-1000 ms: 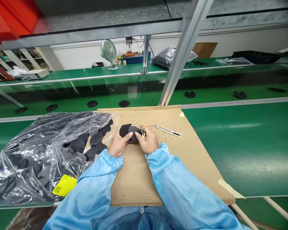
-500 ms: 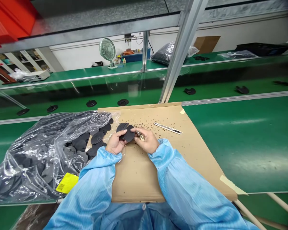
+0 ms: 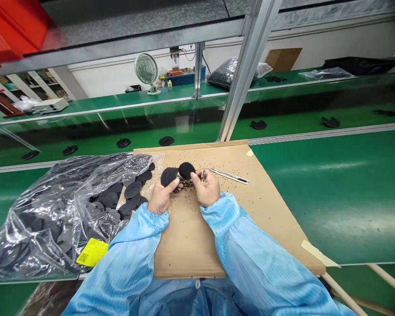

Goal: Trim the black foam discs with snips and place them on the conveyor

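Two black discs (image 3: 169, 176) have parted since the last frame, low over the cardboard (image 3: 191, 241). Left hand (image 3: 161, 197) pinches them; right hand (image 3: 207, 188) pinches a small metal piece (image 3: 203, 176). Black specks (image 3: 237, 191) litter the board; many discs remain in the plastic bag (image 3: 52, 210).

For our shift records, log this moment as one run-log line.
left hand: black round pad | right hand: small metal tool, touching second pad | surface: cardboard sheet
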A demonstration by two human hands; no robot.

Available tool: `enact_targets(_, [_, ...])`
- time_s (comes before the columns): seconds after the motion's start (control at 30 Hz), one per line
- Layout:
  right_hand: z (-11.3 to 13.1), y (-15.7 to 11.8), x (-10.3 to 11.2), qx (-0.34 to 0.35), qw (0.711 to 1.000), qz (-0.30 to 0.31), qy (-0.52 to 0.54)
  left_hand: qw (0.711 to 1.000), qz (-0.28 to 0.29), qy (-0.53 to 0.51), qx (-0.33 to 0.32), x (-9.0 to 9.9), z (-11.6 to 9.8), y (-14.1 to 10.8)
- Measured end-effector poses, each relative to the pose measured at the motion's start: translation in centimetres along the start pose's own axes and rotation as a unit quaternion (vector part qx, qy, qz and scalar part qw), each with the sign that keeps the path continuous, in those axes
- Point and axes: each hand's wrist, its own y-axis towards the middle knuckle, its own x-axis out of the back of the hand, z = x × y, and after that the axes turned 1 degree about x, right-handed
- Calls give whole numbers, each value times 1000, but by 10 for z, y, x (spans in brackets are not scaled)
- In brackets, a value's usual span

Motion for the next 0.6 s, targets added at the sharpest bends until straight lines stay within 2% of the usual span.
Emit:
enact_targets(0.07, [0,1,1,-23,999,-16,28,1000,-20,-7,-4,0,1,2])
enact_targets(0.17, [-1,2,0,-43,998,21,43,999,-17,-28,-4,1,3,5])
enact_targets(0.3, [0,0,-2,-34,996,78,8,999,-18,-35,-12,-1,2,4])
enact_targets(0.4, [2,-2,-2,-30,995,93,-21,998,-34,-44,-29,-2,1,3])
enact_targets(0.6, [9,-5,-2,-17,991,117,-68,997,-6,-19,-69,-1,5,2])
